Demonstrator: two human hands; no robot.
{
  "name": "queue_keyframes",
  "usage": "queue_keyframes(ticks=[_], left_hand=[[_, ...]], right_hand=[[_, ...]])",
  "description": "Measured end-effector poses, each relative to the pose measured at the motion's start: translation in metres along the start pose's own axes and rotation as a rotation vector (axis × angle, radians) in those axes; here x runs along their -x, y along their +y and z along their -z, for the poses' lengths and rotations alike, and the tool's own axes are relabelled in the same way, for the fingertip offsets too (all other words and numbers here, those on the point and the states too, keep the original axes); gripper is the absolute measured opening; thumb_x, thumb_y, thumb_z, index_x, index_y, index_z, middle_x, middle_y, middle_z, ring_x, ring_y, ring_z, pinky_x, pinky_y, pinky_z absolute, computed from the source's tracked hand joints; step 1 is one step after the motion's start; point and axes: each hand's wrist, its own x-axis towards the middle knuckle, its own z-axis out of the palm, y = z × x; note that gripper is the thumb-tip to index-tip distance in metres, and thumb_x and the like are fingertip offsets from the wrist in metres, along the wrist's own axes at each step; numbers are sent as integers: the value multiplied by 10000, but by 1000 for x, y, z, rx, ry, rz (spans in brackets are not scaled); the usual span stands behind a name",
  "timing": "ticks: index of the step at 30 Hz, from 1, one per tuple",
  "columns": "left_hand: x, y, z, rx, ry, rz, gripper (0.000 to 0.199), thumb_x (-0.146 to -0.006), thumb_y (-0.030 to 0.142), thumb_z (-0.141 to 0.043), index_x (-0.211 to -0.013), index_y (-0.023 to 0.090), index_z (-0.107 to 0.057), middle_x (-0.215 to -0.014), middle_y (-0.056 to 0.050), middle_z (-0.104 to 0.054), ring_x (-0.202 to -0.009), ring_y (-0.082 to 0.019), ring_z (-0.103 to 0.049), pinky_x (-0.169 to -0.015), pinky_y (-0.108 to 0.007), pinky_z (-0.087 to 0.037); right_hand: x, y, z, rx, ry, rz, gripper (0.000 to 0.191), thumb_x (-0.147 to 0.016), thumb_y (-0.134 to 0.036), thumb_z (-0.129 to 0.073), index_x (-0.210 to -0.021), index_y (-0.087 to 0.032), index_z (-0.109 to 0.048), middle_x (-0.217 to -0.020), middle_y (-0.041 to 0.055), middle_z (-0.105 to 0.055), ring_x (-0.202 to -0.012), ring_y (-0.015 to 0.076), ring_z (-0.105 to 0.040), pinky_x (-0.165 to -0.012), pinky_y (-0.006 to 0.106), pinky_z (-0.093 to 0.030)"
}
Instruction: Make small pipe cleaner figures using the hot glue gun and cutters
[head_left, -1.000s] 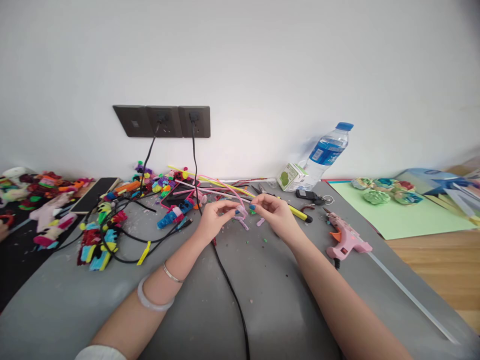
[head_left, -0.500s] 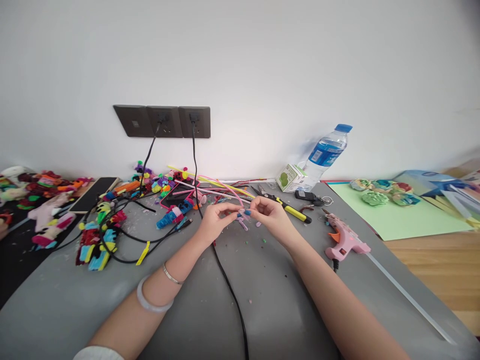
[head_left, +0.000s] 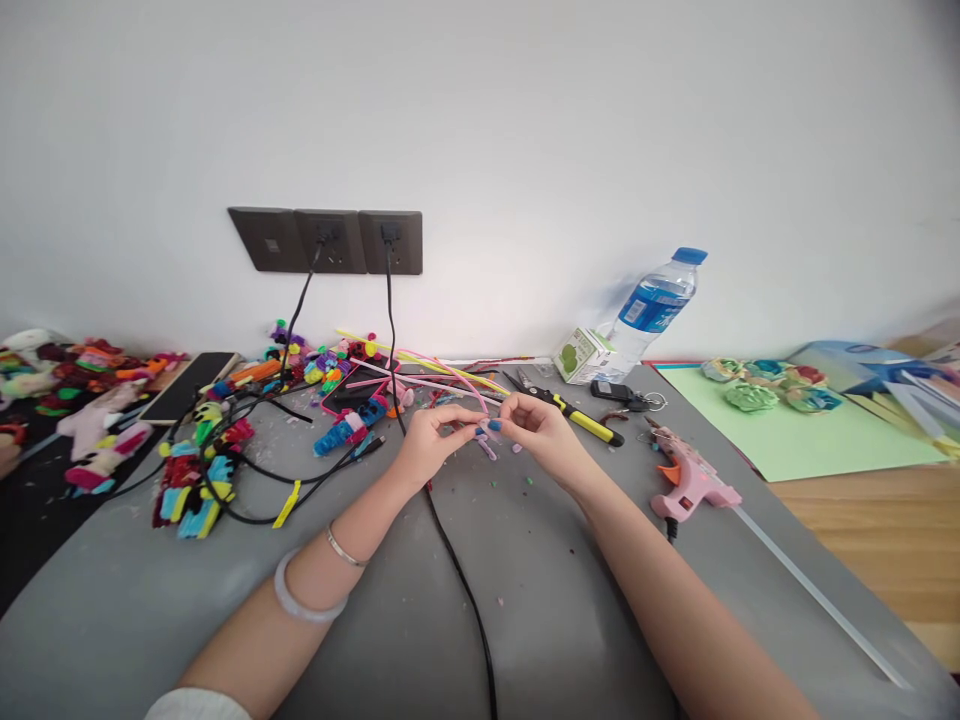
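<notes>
Thumb and fingers of my left hand are pinched together. Opposite it, my right hand makes the same pinch, with the blue-nailed thumbs almost meeting. Between the fingertips is a small lilac pipe cleaner, mostly hidden by the fingers. A short lilac piece shows just below them. Behind the hands, a long pink pipe cleaner arcs down toward the fingertips; whether it joins the held piece I cannot tell. Yellow-handled pliers lie beyond my right hand.
A pink glue gun with a long glue stick lies right. Behind are a tilted water bottle, a small box and car keys. A black cable crosses the grey table. Fuzzy figures crowd the left.
Both hands stay in nearly the same place, still pinching at the lilac pipe cleaner. The fingertips have shifted only slightly, and the camera view has moved a little.
</notes>
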Motion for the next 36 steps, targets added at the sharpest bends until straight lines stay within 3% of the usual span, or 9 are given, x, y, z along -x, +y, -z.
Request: queue_keyframes(ticks=[13,21,27,36], left_hand=[[-1,3,2,-12,-1,22,179,-815,254,-691,-920,160,-802,-897,-81,-790,-824,-199,-713,-749,-289,-563],[-4,-4,4,127,54,82,215,-768,264,-713,-932,154,-799,-969,-98,-799,-871,-227,-739,-804,-329,-585],[-4,-2,3,142,14,95,210,-771,277,-728,-928,157,-799,-978,-98,-798,-889,-229,-744,-807,-324,-592],[-3,-3,4,117,-2,68,195,-788,267,-724,-926,153,-800,-953,-90,-799,-870,-213,-737,-801,-307,-584]], right_hand=[[2,0,2,-71,-51,-35,425,-745,-547,-766,-720,-194,-532,-651,-44,-477,-578,93,-357,-528,241,-280],[4,-2,3,-101,-32,-44,429,-771,-571,-728,-717,-208,-506,-669,-35,-482,-583,105,-356,-514,244,-288],[1,0,1,-66,-46,-53,466,-748,-577,-750,-684,-209,-472,-625,-58,-400,-567,97,-312,-531,251,-247],[2,-1,1,-32,-63,-71,494,-758,-609,-720,-670,-212,-440,-657,-51,-400,-585,101,-313,-537,252,-242]])
